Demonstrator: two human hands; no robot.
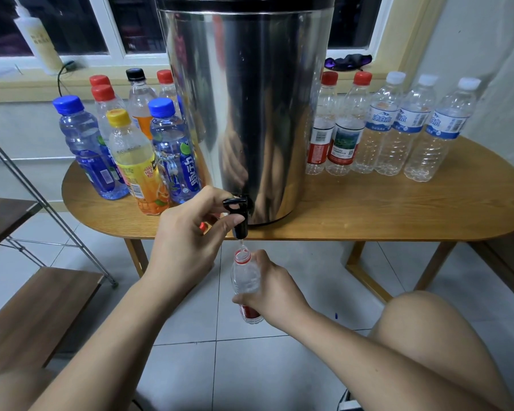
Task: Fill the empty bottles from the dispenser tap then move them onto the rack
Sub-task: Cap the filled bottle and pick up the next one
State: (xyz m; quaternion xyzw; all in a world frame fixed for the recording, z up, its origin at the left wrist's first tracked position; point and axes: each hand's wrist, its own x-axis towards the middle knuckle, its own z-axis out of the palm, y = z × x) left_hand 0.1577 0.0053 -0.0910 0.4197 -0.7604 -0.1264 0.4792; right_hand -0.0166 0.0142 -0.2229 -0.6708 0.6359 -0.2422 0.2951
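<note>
Under the tap (240, 223), at the counter (368, 209) edge, the bottle (245, 280) is clasped by the right grip (275, 287); the lever (233, 201) is pinched by the left grip (190, 229). Water may be spilled on the floor (309, 262) (narrow neck) if the bottle is let drift.

Dispenser (250, 114): mirrored steel, black tap (240, 215). Held bottle (245, 280): clear, red label. Worktop (368, 209): tan woodgrain.

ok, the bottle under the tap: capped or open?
Open. The bottle has no cap above its red ring; its mouth sits just below the tap. The right hand grips it, the left hand pinches the tap lever.
</note>
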